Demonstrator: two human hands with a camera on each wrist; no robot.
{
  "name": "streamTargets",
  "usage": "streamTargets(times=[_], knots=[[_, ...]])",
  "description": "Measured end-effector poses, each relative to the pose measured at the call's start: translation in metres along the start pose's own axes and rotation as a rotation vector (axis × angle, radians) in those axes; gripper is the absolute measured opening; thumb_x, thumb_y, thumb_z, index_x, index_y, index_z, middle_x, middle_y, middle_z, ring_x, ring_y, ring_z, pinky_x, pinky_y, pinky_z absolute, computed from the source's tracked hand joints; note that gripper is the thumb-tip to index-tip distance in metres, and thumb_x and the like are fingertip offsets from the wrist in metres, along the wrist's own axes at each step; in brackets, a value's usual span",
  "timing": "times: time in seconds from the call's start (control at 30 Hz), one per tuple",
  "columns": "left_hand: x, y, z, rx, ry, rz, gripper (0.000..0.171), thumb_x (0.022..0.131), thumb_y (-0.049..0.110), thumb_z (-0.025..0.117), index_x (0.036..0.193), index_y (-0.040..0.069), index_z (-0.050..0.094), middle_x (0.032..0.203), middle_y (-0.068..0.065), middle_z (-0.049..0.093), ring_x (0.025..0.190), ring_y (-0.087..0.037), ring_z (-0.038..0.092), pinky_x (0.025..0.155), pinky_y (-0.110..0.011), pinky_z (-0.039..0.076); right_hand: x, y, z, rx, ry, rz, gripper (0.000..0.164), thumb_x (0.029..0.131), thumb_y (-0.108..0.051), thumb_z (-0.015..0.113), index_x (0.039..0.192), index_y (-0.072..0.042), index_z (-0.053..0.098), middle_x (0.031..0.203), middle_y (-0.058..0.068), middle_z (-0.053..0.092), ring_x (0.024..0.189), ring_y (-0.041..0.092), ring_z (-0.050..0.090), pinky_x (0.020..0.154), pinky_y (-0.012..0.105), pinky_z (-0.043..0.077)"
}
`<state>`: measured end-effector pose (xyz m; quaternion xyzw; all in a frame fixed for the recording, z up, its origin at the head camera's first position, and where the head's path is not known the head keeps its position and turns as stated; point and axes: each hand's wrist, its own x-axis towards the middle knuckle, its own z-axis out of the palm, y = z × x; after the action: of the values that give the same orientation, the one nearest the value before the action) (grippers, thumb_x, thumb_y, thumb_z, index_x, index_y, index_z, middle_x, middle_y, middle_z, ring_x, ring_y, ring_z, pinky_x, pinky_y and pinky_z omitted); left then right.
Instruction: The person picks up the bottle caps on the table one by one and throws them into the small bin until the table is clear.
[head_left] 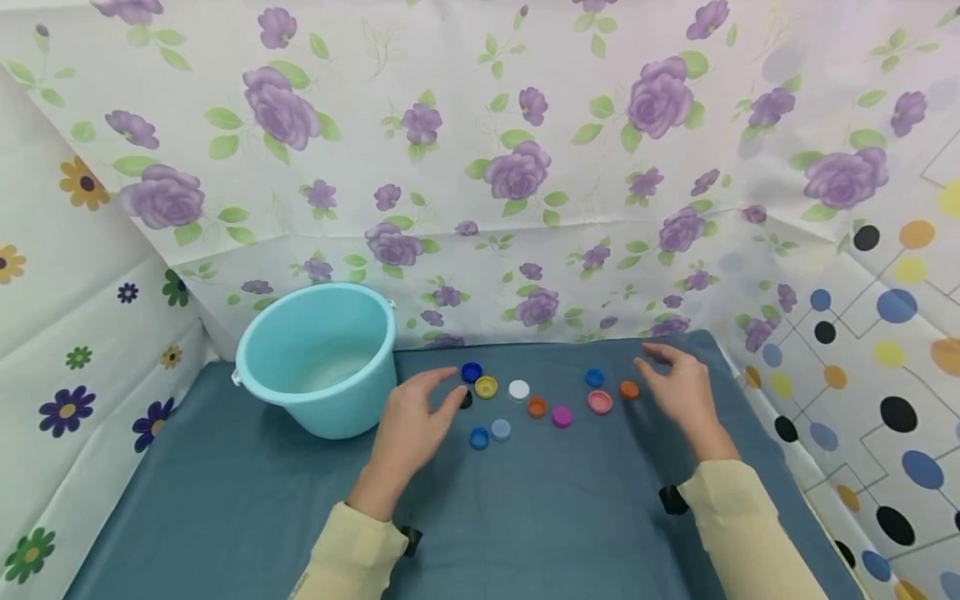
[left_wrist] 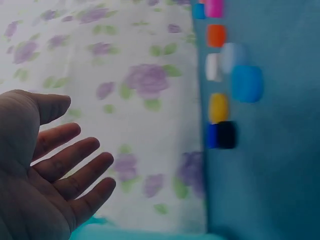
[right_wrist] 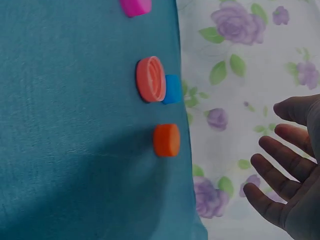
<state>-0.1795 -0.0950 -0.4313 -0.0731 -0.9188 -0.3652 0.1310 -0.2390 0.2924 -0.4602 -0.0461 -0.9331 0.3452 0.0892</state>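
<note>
Several bottle caps lie scattered on the blue cloth. Over their left end hovers my left hand (head_left: 408, 429), fingers loosely spread and holding nothing; nearest to it are a black cap (left_wrist: 226, 135), a dark blue cap (head_left: 471, 372) and a yellow cap (head_left: 486, 387). My right hand (head_left: 681, 393) hangs at the right end, also with nothing in it, beside an orange cap (right_wrist: 167, 140). Close to that cap are a coral cap (right_wrist: 151, 79) and a blue cap (head_left: 595, 377). Between the hands lie a white cap (head_left: 518, 390) and a magenta cap (head_left: 562, 417).
A light blue bucket (head_left: 337, 412) stands at the back left, left of my left hand. Flowered sheeting (head_left: 465, 167) hangs along the back edge. A dotted sheet (head_left: 885, 400) borders the right side, and another flowered sheet (head_left: 82, 350) the left.
</note>
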Motion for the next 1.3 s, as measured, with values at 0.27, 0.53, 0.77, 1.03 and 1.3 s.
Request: streamTargets(times=[0.27, 0.53, 0.77, 1.03, 1.3], knots=[[0.003, 0.004, -0.075, -0.071, 0.231, 0.081, 0.032, 0.091, 0.044, 0.057, 0.114, 0.026, 0.067, 0.095, 0.008, 0.069, 0.082, -0.005, 0.062, 0.067, -0.026, 0.054, 0.004, 0.005, 0.001, 0.012, -0.005, -0.003, 0.054, 0.089, -0.054, 0.053, 0.132, -0.02, 0.054, 0.133, 0.01, 0.056, 0.123, 0.03, 0.05, 0.092, 0.052, 0.047], [0.016, -0.043, -0.153, 0.013, 0.471, -0.089, 0.028, 0.088, 0.042, 0.062, 0.107, 0.025, 0.072, 0.077, 0.005, 0.065, 0.064, -0.002, 0.053, 0.052, -0.011, 0.04, 0.008, 0.013, -0.007, 0.005, -0.006, 0.016, 0.065, 0.085, -0.065, 0.047, 0.133, -0.021, 0.053, 0.133, 0.01, 0.055, 0.122, 0.03, 0.05, 0.089, 0.052, 0.048], [0.022, -0.105, -0.188, 0.024, 0.407, -0.382, 0.039, 0.086, 0.047, 0.061, 0.116, 0.022, 0.068, 0.089, 0.009, 0.058, 0.077, -0.003, 0.051, 0.054, -0.01, 0.044, 0.01, 0.021, -0.011, -0.007, 0.004, 0.02, 0.066, 0.085, -0.066, 0.047, 0.133, -0.021, 0.053, 0.134, 0.011, 0.054, 0.122, 0.031, 0.05, 0.089, 0.052, 0.048], [0.02, -0.149, -0.197, -0.012, 0.334, -0.547, 0.049, 0.084, 0.052, 0.062, 0.118, 0.018, 0.067, 0.087, 0.025, 0.054, 0.081, -0.001, 0.049, 0.056, -0.01, 0.044, 0.011, 0.028, -0.009, -0.021, -0.032, 0.034, 0.065, 0.087, -0.063, 0.048, 0.135, -0.02, 0.051, 0.135, 0.014, 0.053, 0.121, 0.034, 0.05, 0.086, 0.052, 0.049], [0.017, -0.161, -0.198, -0.099, 0.264, -0.527, 0.049, 0.083, 0.048, 0.064, 0.119, 0.015, 0.066, 0.084, 0.032, 0.056, 0.085, 0.002, 0.05, 0.06, -0.009, 0.044, 0.017, 0.041, 0.003, -0.035, -0.15, 0.027, 0.065, 0.086, -0.057, 0.056, 0.139, -0.021, 0.046, 0.141, 0.01, 0.048, 0.127, 0.036, 0.044, 0.093, 0.057, 0.044]])
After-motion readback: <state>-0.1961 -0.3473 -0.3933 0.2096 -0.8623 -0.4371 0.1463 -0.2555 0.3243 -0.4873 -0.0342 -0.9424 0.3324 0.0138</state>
